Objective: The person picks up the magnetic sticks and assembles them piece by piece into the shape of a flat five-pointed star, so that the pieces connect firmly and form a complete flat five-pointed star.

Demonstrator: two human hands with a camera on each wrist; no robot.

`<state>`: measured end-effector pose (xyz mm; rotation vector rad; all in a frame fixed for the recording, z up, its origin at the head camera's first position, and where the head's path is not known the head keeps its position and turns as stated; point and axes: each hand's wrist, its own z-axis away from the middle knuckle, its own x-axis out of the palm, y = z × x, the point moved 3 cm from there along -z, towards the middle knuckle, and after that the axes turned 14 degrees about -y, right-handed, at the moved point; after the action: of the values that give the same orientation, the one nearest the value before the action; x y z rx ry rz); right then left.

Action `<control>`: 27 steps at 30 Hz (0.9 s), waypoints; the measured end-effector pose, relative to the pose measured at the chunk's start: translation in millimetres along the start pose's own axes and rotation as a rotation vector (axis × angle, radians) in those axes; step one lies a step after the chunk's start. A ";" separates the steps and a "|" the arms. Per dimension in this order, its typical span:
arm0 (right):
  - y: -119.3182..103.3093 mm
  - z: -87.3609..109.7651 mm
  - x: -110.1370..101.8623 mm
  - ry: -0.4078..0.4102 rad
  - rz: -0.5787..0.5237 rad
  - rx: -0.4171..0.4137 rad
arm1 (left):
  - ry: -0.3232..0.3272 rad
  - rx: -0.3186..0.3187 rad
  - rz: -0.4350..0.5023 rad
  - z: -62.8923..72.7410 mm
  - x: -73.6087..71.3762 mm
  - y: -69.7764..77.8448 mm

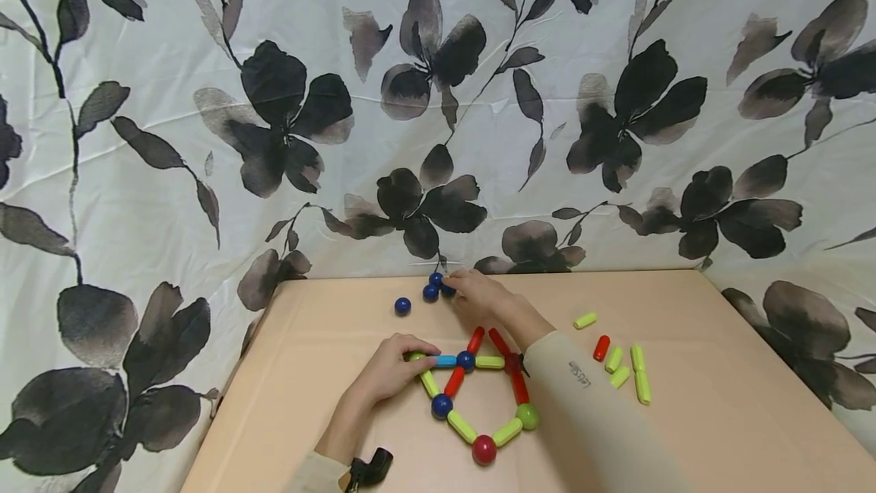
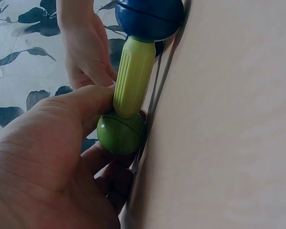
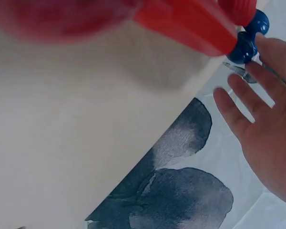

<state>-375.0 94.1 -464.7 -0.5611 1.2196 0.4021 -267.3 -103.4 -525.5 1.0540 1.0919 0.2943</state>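
Observation:
A framework of magnetic sticks and balls lies on the table. My left hand [image 1: 391, 366] holds its left corner, a green ball [image 2: 120, 133], with the thumb against the yellow-green stick [image 2: 134, 76]. A blue stick [image 1: 445, 361] runs from that corner to a blue ball [image 1: 466, 360]. Lower down are another blue ball [image 1: 441, 405], a larger red ball [image 1: 484, 450] and a green ball [image 1: 528, 416]. At the back edge my right hand [image 1: 482, 297] pinches a dark blue ball [image 1: 448, 291] of a small cluster between thumb and index finger; its other fingers are extended.
A single blue ball [image 1: 402, 306] lies left of the cluster. Several loose yellow-green sticks [image 1: 642, 386] and a red stick [image 1: 601, 348] are spread right of my right forearm. Behind the table edge [image 1: 356, 278] hangs a floral cloth [image 1: 520, 128].

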 end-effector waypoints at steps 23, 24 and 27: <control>39.5 38.4 7.5 -0.189 -0.393 -0.023 | 0.000 -0.003 0.003 -0.5 -0.9 2.2; 41.2 40.9 7.9 -0.209 -0.415 -0.037 | 0.001 -0.004 0.005 -0.4 -0.8 2.2; 44.8 46.3 10.8 -0.260 -0.491 -0.060 | -0.001 -0.006 0.005 -0.6 0.1 1.8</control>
<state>-362.1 157.7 -472.4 -0.8085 0.7875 0.0891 -267.3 -102.0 -524.2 1.0514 1.0871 0.3015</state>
